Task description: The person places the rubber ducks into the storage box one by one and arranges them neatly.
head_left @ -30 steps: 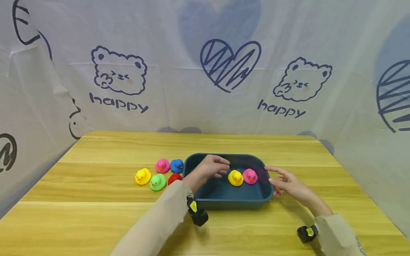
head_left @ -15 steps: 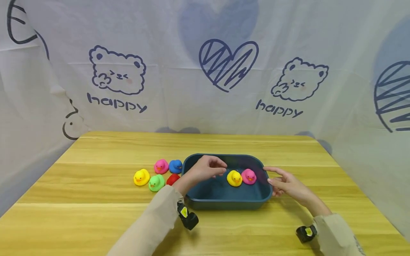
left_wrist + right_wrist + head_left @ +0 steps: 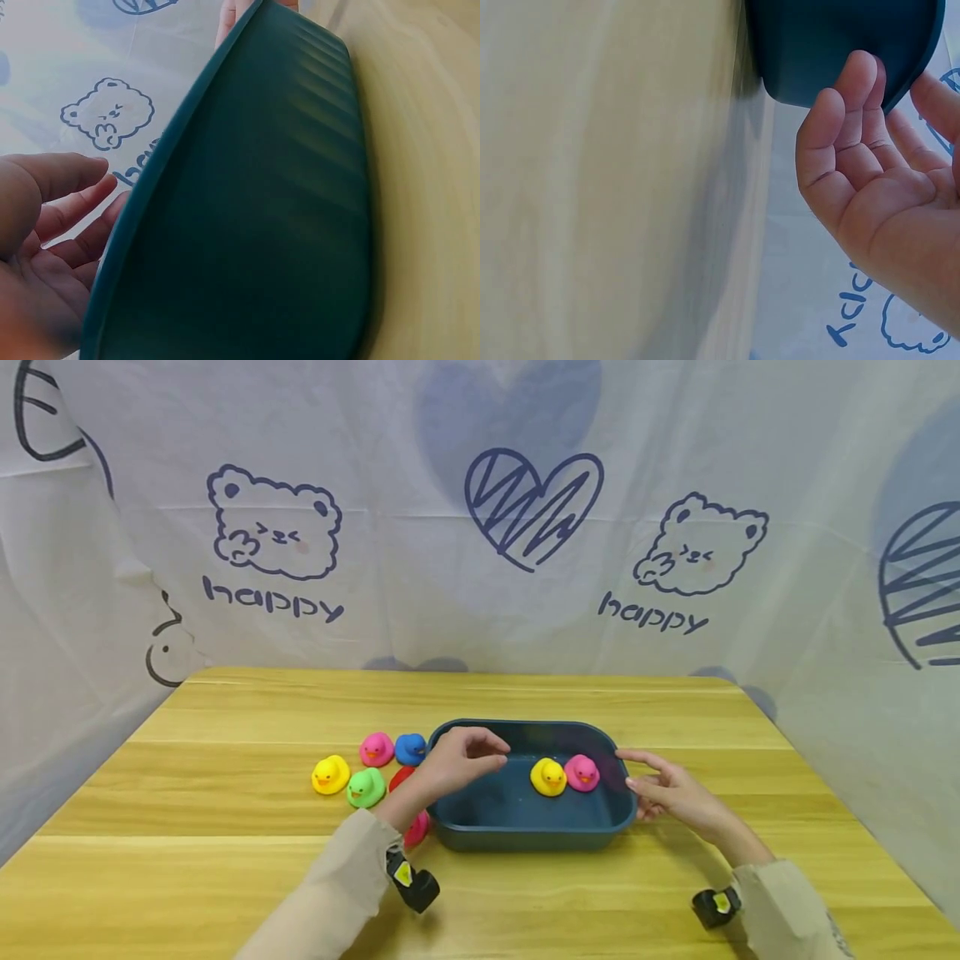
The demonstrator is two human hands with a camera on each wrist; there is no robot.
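My left hand (image 3: 459,762) hovers above the left part of a dark blue-green plastic basin (image 3: 525,839), fingers loosely bent and holding nothing. In the left wrist view its fingers appear beyond the basin's rim (image 3: 142,180). At the basin's right end, my right hand (image 3: 678,793) touches the rim with its index finger and thumb. The right wrist view has its other fingers bent by the outer wall (image 3: 832,37). Inside the basin, a yellow rubber duck (image 3: 549,778) and a pink rubber duck (image 3: 582,773) sit side by side.
Left of the basin are more rubber ducks: yellow (image 3: 331,775), green (image 3: 366,788), pink (image 3: 377,749) and blue (image 3: 410,750). My left arm partly covers a red duck (image 3: 401,776) and another pink one (image 3: 416,832). A printed cloth (image 3: 405,568) hangs behind the wooden table (image 3: 570,902).
My left hand has drawn back leftward from the two ducks inside the basin, uncovering more of its floor. The lower pink duck now shows beside my wrist. My right hand stays at the rim.
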